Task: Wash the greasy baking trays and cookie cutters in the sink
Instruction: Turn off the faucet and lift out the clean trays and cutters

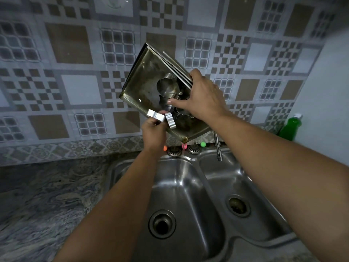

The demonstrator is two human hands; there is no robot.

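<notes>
A stack of greasy metal baking trays [143,86] is tilted up above the sink, its lower corner pointing down. My right hand [202,99] grips the stack's right edge, thumb pressing on cookie cutters [168,86] that lie on the top tray. My left hand [154,129] pinches a shiny metal cookie cutter [155,115] at the tray's lower left edge; a second cutter [171,121] sits right beside it. A thin stream of liquid runs from the tray's bottom corner [185,139] toward the left basin [181,186].
A double steel sink has a right basin [226,178] and a flexible tap [217,146] over it. A green dish-soap bottle [289,128] stands at the back right. Marbled countertop [47,195] lies left; patterned tiled wall behind.
</notes>
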